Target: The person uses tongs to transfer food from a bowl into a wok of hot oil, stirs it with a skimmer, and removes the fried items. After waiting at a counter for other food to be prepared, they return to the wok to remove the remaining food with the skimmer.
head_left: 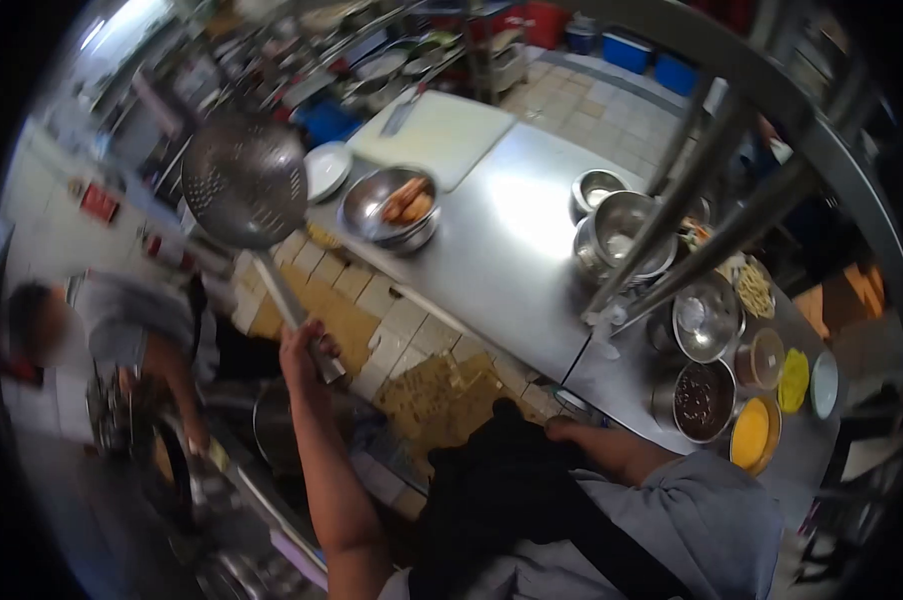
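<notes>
My left hand [307,352] is closed around the handle of a large perforated strainer ladle [244,175], raised at the left with its bowl up and away from me. The bowl looks empty. My right hand [564,430] is low beside my black apron [502,460], near the front edge of the steel table [502,255]; its fingers are hidden from me. Beyond the strainer ladle, a metal bowl [357,205] with browned fried pieces [409,203] stands at the table's left edge.
A co-worker [137,320] stands at the left by the cooking station. A white cutting board [442,135] with a cleaver [400,115] lies at the far end. Metal bowls [627,230], dark sauce [704,400] and yellow liquid [754,432] line the right, under metal shelf bars [662,235]. Cardboard [442,400] covers floor tiles.
</notes>
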A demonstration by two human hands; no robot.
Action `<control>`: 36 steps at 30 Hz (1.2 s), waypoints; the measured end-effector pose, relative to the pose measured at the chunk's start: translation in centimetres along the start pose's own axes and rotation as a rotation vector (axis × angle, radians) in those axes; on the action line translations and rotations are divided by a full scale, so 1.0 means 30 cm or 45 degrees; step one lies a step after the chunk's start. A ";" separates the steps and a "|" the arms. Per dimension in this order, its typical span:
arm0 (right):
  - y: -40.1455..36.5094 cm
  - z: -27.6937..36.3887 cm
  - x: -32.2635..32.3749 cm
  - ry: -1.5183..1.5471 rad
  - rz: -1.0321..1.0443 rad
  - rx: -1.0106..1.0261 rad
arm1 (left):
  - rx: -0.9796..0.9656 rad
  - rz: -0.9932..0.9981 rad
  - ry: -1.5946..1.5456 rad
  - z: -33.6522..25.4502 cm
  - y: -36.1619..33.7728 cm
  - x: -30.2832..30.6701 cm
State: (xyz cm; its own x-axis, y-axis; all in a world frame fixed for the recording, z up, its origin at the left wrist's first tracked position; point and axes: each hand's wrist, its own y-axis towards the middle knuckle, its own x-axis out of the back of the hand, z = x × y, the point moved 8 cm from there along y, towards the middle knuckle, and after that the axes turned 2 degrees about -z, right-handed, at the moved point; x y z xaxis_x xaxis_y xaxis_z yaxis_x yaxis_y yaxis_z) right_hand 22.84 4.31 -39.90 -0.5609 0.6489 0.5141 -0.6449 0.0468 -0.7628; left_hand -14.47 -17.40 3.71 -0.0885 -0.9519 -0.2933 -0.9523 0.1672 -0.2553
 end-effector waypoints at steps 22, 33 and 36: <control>0.162 1.066 0.017 -0.158 0.526 0.306 | -0.061 -0.714 -1.307 0.257 -1.319 1.039; 0.185 1.466 -0.237 -0.123 0.700 0.483 | -0.693 -1.146 -1.602 0.346 -1.116 1.754; 0.183 1.481 -0.209 -0.119 0.671 0.540 | -0.589 -1.234 -1.637 0.396 -1.092 1.760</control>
State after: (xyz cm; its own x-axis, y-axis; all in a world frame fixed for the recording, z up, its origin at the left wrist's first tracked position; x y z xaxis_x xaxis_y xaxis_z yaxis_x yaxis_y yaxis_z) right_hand -0.25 -33.25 -29.88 -0.8859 0.4345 0.1624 -0.4105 -0.5712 -0.7108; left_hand 15.53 -70.09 -14.36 0.6015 0.2036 -0.7725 -0.5286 -0.6236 -0.5760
